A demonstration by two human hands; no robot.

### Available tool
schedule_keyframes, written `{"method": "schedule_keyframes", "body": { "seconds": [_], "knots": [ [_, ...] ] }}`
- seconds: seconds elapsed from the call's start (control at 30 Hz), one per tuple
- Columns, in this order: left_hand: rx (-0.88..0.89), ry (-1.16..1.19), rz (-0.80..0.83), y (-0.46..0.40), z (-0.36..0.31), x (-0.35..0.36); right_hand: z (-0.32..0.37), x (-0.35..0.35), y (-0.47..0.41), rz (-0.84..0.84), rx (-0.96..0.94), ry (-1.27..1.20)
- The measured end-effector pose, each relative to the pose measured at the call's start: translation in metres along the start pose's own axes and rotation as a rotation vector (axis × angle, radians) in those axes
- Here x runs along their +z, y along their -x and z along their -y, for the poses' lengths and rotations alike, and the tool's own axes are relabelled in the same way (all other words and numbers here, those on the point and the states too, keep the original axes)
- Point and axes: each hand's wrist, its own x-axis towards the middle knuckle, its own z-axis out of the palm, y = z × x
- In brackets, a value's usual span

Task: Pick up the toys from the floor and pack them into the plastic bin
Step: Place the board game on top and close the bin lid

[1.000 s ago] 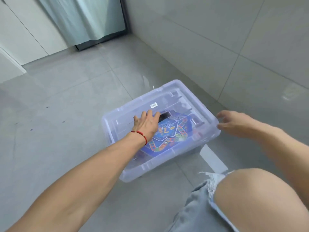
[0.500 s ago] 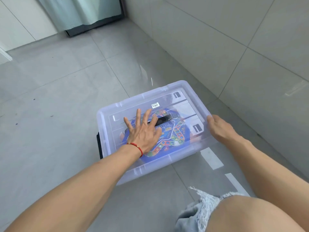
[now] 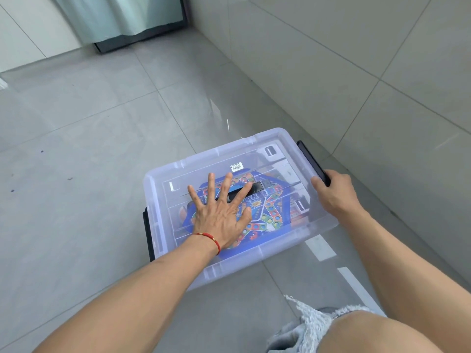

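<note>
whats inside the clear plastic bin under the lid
Through the clear plastic bin's lid, a blue board game sheet with coloured circles shows. The left hand pressing flat on the lid covers part of it, and anything beneath the sheet is hidden.
</note>
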Motion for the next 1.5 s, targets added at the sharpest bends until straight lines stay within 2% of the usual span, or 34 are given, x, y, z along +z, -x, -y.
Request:
{"method": "schedule_keyframes", "body": {
  "seconds": [0.13,0.4,0.47,0.53,0.6,0.67,0.7,0.73,0.8,0.87,0.9,0.93,1.0,1.07,1.13,1.17,1.23,1.4,1.43,1.5],
  "knots": [
    [0.000,0.002,0.005,0.000,0.001,-0.001,-0.006,0.000,-0.001,-0.004,-0.041,0.134],
    [0.055,-0.012,0.032,0.005,0.005,-0.003,-0.009,0.005,0.018,-0.136,-0.100,0.296],
    [0.109,0.057,0.023,0.007,0.007,-0.008,-0.016,0.005,0.028,-0.151,-0.108,0.299],
    [0.133,0.242,0.005,0.012,0.018,-0.012,-0.025,0.003,0.039,-0.159,-0.106,0.293],
    [0.009,0.381,-0.128,0.027,0.041,-0.015,-0.036,0.001,0.051,-0.142,-0.074,0.258],
    [-0.237,0.360,-0.329,0.047,0.076,-0.010,-0.046,-0.001,0.061,-0.104,-0.044,0.208],
    [-0.389,0.361,-0.375,0.059,0.093,-0.010,-0.049,-0.002,0.066,-0.089,-0.034,0.192],
    [-0.555,0.422,-0.325,0.070,0.110,-0.006,-0.050,-0.002,0.070,-0.078,-0.027,0.181],
    [-0.844,0.734,-0.039,0.084,0.130,-0.006,-0.048,-0.002,0.078,-0.067,-0.016,0.156],
    [-0.973,1.258,0.241,0.090,0.135,-0.011,-0.042,-0.002,0.081,-0.061,-0.001,0.120],
    [-0.979,1.433,0.309,0.090,0.136,-0.014,-0.040,-0.002,0.082,-0.052,0.013,0.104],
    [-0.969,1.488,0.278,0.090,0.137,-0.012,-0.038,-0.003,0.082,-0.038,0.033,0.088],
    [-0.957,1.366,0.096,0.087,0.135,-0.010,-0.035,-0.003,0.083,-0.009,0.075,0.058],
    [-0.890,1.106,-0.062,0.083,0.131,-0.016,-0.036,-0.002,0.086,0.001,0.116,0.036],
    [-0.808,0.833,-0.081,0.074,0.129,-0.019,-0.038,-0.001,0.087,-0.008,0.148,-0.002],
    [-0.794,0.787,-0.052,0.070,0.128,-0.022,-0.038,0.000,0.087,-0.009,0.159,-0.023],
    [-0.810,0.784,-0.001,0.062,0.128,-0.027,-0.038,0.000,0.084,-0.007,0.180,-0.058],
    [-0.806,0.772,-0.014,0.050,0.123,-0.039,-0.040,-0.006,0.080,0.052,0.195,-0.088],
    [-0.827,0.844,0.012,0.047,0.125,-0.041,-0.040,-0.007,0.081,0.056,0.194,-0.098],
    [-0.903,1.167,0.136,0.041,0.129,-0.048,-0.042,-0.009,0.081,0.050,0.190,-0.120]
  ]
}}
